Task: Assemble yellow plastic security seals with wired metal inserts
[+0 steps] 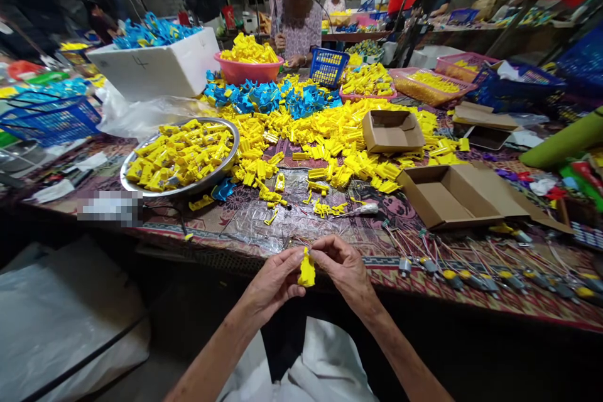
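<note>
A small yellow plastic part (307, 270) is held up between both hands just off the table's front edge. My left hand (277, 276) grips it from the left with thumb and fingers. From the right, the thumb and fingertips of my right hand (343, 267) pinch its upper end. Just beyond the hands, loose yellow pieces (330, 208) lie on a clear plastic sheet (249, 223). Small motors with wires (464, 279) lie in a row along the edge to the right. Fine details at the part's top are hidden by the fingers.
A metal bowl (235, 151) of yellow parts stands left. Heaped yellow parts (311, 129) and blue parts (277, 97) cover the middle. Open cardboard boxes (447, 198) sit right, and a white foam box (155, 69) back left. A person (299, 25) sits opposite.
</note>
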Available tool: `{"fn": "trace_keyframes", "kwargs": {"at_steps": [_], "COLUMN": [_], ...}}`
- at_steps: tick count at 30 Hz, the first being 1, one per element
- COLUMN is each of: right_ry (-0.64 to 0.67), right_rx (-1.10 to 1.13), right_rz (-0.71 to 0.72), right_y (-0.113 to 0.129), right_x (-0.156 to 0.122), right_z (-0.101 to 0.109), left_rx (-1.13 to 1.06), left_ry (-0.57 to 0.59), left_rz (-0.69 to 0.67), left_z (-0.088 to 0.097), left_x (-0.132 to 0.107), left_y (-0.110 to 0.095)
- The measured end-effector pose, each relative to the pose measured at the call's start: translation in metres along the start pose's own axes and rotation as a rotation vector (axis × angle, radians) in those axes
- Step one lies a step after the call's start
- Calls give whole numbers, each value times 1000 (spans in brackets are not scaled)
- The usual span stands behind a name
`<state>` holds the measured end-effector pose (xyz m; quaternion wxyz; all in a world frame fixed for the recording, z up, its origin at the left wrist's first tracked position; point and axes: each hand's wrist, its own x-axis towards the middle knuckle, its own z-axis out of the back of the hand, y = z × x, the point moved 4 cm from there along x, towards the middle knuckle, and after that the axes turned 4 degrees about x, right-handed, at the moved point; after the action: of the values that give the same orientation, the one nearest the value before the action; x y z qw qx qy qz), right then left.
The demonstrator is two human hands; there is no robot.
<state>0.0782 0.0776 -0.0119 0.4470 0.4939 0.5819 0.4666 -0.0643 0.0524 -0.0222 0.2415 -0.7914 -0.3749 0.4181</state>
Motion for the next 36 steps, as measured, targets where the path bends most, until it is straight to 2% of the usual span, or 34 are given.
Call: {"fn": "trace_keyframes", "kwargs": {"at_steps": [4, 9, 12, 16, 20, 26, 31, 36], "right_ry": [-23, -28, 8, 64, 87, 36, 68, 114], "right_rx": [-134, -348, -469, -510, -494, -449, -554, -557], "right_rz": [66, 227, 297, 340, 329, 204, 237, 233], "right_y": [3, 12, 16, 20, 19, 13, 20, 24], "right_x": [-2, -5, -7, -9, -11, -14, -16, -15], "right_z": [1, 0, -1, -2, -2, 4, 1, -2], "left_rx": [-6, 21, 55, 116, 145, 144, 197, 242], "left_ry": [4, -8, -24, -54, -69, -103, -132, -128], "left_rz": [3, 15, 14, 14, -13, -50, -57, -70], "left_z": [0, -1, -2, -3, -3, -4, -6, -5], "left_x": [1, 2, 3, 4, 4, 3, 1, 0], "left_y": [0, 0, 0, 0, 2, -1, -2, -1]}}
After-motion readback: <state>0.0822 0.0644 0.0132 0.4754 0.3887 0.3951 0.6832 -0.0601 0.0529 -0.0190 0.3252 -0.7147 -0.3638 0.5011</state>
